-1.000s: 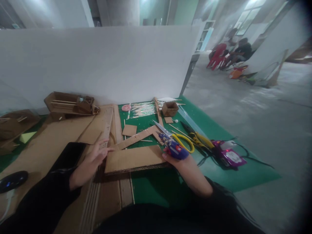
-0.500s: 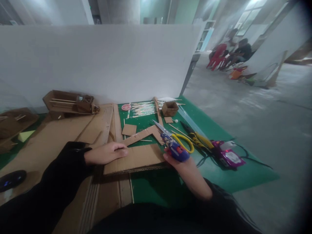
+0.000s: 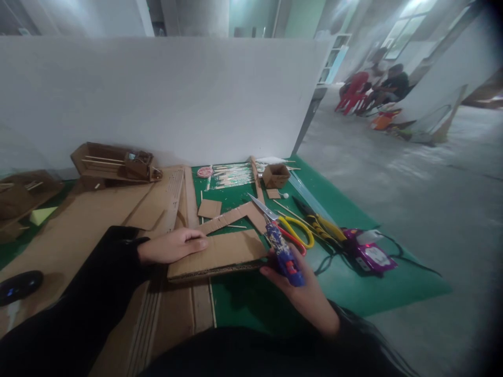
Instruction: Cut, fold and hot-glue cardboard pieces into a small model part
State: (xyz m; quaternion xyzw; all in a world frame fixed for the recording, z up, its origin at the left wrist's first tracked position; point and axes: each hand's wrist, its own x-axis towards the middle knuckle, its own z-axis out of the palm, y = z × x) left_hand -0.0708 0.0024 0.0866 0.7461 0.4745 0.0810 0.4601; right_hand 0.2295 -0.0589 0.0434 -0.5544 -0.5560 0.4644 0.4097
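Right hand [image 3: 301, 288] grips a blue tool [image 3: 286, 256]; open box [image 3: 94, 168], middle left, holds thin sticks [image 3: 104, 161]; left hand [image 3: 173, 247] lies open, palm-down, on cardboard [image 3: 231, 248].

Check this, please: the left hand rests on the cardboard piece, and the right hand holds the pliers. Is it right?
Not quite: the head view shows the right hand holding a blue tool; the pliers lie on the green surface. The left hand does rest on the cardboard piece.
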